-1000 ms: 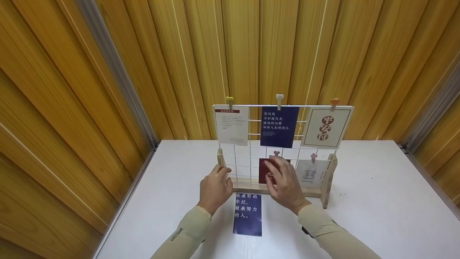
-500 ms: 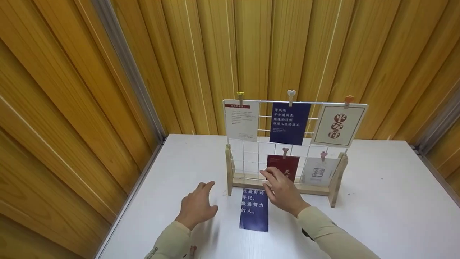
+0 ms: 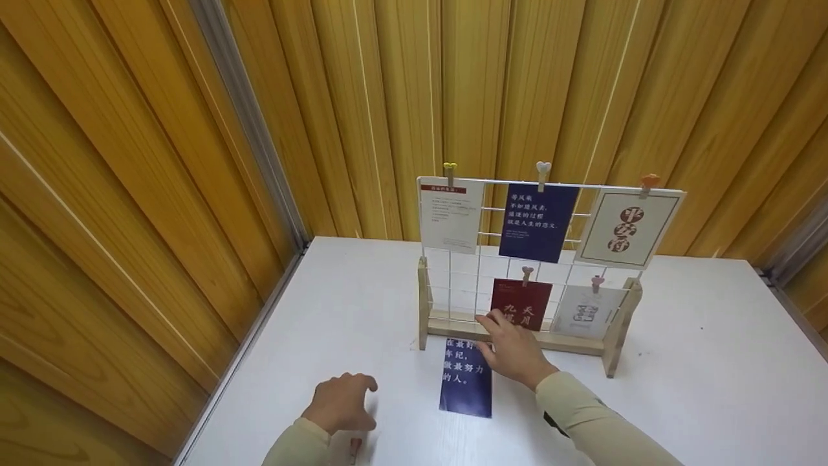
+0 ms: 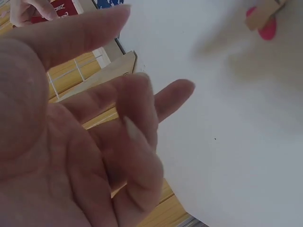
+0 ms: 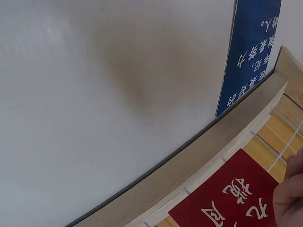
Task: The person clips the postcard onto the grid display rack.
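My left hand [image 3: 341, 402] hovers over the white table with fingers loosely bent and nothing in it. Close by lies a small wooden clip [image 3: 355, 448]; its pink head [image 4: 269, 30] shows in the left wrist view, apart from the fingers. My right hand [image 3: 514, 349] hangs loosely curled in front of the rack, overlapping the lower edge of a red card [image 3: 521, 299]. Whether its fingers touch that card I cannot tell. A dark blue card [image 3: 464, 388] with white writing lies flat on the table, its top end at the rack's wooden base [image 3: 569, 343].
The white wire rack stands between wooden side posts [image 3: 622, 327]. Clips hold a white text card [image 3: 451, 217], a blue card [image 3: 538, 223], a cream card [image 3: 624, 230] and a pale card [image 3: 582, 312] on it. Wood-look panels [image 3: 401, 84] rise behind the table [image 3: 705, 388].
My left hand has left the rack's left post and come back toward the near clip. The right hand has sunk from the red card's clip to its lower edge. The view has shifted.
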Motion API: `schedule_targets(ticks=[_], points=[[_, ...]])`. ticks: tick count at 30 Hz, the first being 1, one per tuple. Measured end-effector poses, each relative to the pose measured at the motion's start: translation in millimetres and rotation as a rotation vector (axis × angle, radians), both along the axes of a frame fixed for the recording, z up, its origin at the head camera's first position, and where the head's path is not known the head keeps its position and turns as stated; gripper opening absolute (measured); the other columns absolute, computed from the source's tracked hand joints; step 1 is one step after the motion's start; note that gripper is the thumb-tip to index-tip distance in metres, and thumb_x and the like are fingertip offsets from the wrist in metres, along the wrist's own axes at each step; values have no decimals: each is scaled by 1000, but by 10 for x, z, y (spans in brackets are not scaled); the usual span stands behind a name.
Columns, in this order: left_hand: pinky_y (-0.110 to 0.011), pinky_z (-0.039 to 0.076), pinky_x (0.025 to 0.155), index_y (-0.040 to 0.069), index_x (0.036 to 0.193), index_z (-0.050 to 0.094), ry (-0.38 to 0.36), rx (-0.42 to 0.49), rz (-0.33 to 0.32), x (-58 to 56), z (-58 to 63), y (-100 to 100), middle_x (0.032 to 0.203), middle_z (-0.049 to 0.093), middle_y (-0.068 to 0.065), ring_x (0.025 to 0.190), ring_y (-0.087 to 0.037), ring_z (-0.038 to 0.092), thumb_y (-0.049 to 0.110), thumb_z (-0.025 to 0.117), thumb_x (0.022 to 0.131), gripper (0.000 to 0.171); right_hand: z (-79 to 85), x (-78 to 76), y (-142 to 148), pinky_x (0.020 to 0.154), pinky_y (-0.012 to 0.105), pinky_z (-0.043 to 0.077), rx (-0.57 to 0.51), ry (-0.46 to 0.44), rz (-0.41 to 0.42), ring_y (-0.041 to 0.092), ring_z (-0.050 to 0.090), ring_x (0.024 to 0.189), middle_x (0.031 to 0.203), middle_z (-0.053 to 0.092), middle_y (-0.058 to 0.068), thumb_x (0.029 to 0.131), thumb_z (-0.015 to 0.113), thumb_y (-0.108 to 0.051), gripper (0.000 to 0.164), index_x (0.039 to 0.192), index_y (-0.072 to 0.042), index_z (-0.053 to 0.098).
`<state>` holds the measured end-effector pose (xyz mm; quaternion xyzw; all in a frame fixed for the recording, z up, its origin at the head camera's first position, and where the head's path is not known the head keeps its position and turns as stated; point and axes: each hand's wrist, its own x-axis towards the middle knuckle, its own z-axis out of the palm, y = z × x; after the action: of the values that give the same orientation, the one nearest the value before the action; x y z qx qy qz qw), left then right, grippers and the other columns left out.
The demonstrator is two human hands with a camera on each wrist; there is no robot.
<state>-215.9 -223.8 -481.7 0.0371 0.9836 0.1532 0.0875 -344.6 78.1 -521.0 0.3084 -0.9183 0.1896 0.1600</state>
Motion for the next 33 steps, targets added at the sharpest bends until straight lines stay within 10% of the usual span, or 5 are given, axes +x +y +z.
schedule_targets(ticks=[9,33], points=[[-48,54,67,7,84,70,-102,-31,12,107,-86,-24,71,62,0,66,-22,60,15,91,59,34,-1,-49,-32,95,57,45,54,-286,-65,41,61,106,125,56,22,86,77,-31,58,130,1,60],[-45,56,58,9,69,66,-142,-37,122,227,-394,-22,58,58,-2,56,-23,58,-2,87,50,31,-208,62,-181,93,60,45,85,-452,-47,54,58,105,139,38,42,57,95,-29,82,119,11,61]])
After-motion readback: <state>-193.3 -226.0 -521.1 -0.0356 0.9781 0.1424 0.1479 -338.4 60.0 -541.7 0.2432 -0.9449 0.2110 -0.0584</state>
